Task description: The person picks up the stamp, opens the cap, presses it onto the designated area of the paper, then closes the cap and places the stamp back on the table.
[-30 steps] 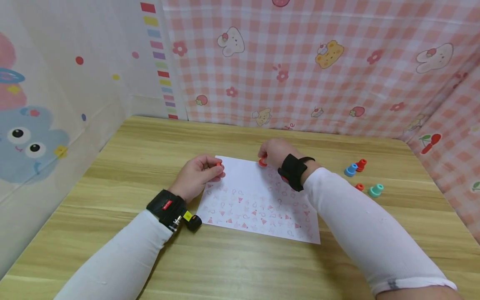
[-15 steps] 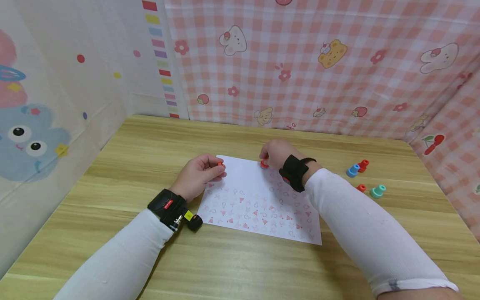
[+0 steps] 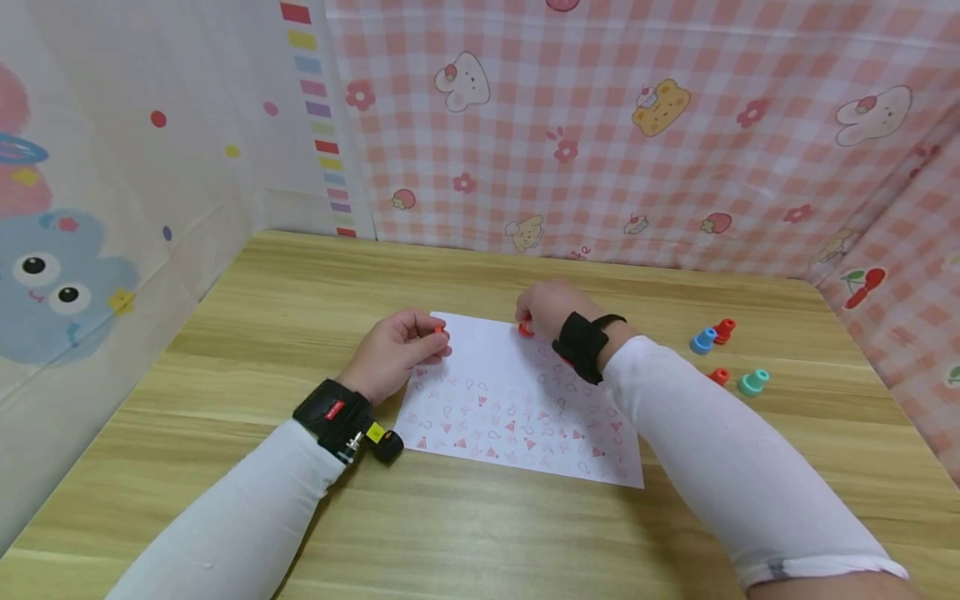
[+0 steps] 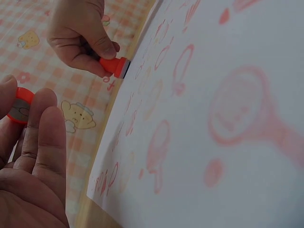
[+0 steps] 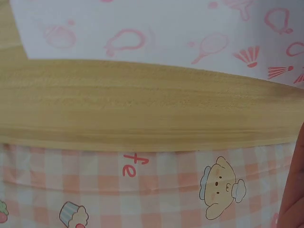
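Observation:
A white sheet of paper (image 3: pixel 480 350) lies on the table, printed with several rows of red and pink shuttlecocks, rackets and curved shapes. At its far edge my right hand (image 3: pixel 551 307) pinches a red stamp (image 4: pixel 114 66), the printing face down at the paper. My left hand (image 3: pixel 392 352), by the sheet's left edge, holds another red stamp (image 4: pixel 21 106) between thumb and fingers, its grey face turned to the left wrist camera. The right wrist view shows only a sliver of the right hand, and its stamp is out of that frame.
On the right of the wooden table (image 3: pixel 480 533) stand a blue stamp (image 3: pixel 703 341), a red stamp (image 3: pixel 724 330) and a teal stamp (image 3: pixel 753 382). Another red stamp (image 3: pixel 718 377) is partly behind the right sleeve. A checked cloth (image 3: pixel 585 183) hangs behind the table.
The right hand and its stamp have shifted only slightly at the sheet's far edge. The left hand keeps its place with its stamp.

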Motion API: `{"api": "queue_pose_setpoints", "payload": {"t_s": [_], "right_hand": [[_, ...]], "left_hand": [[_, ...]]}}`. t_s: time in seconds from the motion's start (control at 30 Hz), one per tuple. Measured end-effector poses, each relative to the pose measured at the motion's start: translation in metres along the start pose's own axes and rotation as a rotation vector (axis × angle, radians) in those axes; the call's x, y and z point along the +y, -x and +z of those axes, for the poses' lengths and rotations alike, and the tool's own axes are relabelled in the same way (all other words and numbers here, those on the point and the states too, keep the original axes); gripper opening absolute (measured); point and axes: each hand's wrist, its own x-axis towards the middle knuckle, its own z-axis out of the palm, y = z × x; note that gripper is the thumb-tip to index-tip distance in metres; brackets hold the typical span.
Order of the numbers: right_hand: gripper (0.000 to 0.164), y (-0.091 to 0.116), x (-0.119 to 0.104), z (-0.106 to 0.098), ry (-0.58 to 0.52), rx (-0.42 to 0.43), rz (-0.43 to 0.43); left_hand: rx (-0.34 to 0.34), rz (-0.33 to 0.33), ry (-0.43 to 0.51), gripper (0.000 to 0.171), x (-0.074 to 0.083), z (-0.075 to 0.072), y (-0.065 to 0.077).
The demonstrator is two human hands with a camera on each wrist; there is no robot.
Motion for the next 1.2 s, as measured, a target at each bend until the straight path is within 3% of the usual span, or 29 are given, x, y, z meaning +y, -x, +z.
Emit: {"api": "queue_pose_setpoints", "payload": {"t_s": [0.37, 1.2], "right_hand": [[0.019, 0.0034, 0.0018, -0.0014, -0.013, -0.003, -0.054], [0.02, 0.0018, 0.0004, 0.0002, -0.008, -0.01, 0.006]], "left_hand": [[-0.007, 0.001, -0.02, 0.031, 0.0011, 0.0004, 0.0006], [-0.015, -0.015, -0.003, 0.025, 0.0007, 0.0013, 0.0005]]}}
